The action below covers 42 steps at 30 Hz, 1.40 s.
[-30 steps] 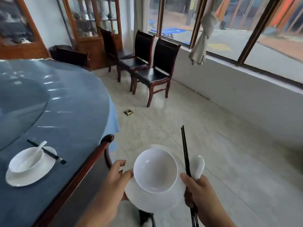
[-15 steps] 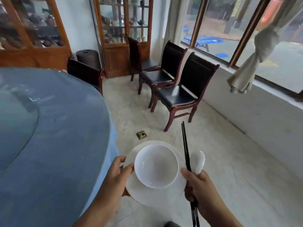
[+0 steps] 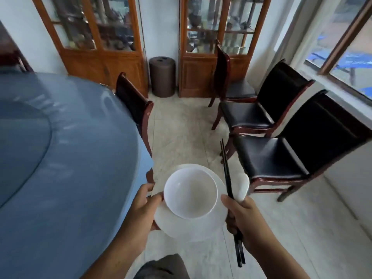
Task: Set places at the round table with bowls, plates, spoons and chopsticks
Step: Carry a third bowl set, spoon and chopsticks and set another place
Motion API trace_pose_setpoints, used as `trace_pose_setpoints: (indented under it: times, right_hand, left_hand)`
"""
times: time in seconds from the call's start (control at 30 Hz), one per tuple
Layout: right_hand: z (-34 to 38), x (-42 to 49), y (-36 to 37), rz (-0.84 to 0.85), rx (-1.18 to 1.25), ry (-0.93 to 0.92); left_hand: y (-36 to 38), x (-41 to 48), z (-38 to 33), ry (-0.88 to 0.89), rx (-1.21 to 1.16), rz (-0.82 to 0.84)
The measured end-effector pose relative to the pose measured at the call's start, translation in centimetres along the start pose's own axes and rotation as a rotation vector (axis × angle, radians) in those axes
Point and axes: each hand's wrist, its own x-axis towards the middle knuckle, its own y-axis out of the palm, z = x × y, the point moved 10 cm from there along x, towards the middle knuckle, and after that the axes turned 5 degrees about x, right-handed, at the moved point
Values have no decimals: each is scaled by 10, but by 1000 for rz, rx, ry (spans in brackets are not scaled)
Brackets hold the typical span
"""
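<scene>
"What is the person carrying?"

"One whole place setting. The left hand (image 3: 141, 210) is closed on the edge of a white plate (image 3: 193, 228), thumb on top. A white bowl (image 3: 190, 195) sits on that plate."

"And the other hand?"

"The right hand (image 3: 244, 217) is curled shut around black chopsticks (image 3: 228, 184) and a white spoon (image 3: 242, 187). The chopsticks point up and away, and the spoon sticks out just beside them."

"Are the things on the table yet?"

"No. They are all in the air, over the floor, just beside the round blue tabletop (image 3: 66, 158). I think this is the carrying step, on the way to a place."

"Where could it go?"

"Maybe in front of the dark chair (image 3: 133, 106) pushed up to the table. That part of the tabletop looks bare."

"What comes next?"

"I think the plate has to go down flat near the edge, kept level so the bowl does not slide. Then the spoon and chopsticks can go with it."
</scene>
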Motion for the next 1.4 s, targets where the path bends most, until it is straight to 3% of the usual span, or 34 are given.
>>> trace_pose_setpoints:
  times: [0.27,0.7,0.9,1.1,1.4]
  right_hand:
    - [73,225,34,139,-79,44]
    - [220,534,177,333,-275,74]
    - [231,665,278,529,-390,93]
    - [234,772,425,899,-625,113]
    - [190,787,617,1402,-965,145]
  left_hand:
    - [20,181,-70,-10,-111,-129]
    - [-27,454,-214,21,-221,-274]
    - [-83,550,-215,-52,-317,-543]
    - [-135,608,-214,-75,-475,-886]
    - [-181,591,-208,-121,-658,-1360]
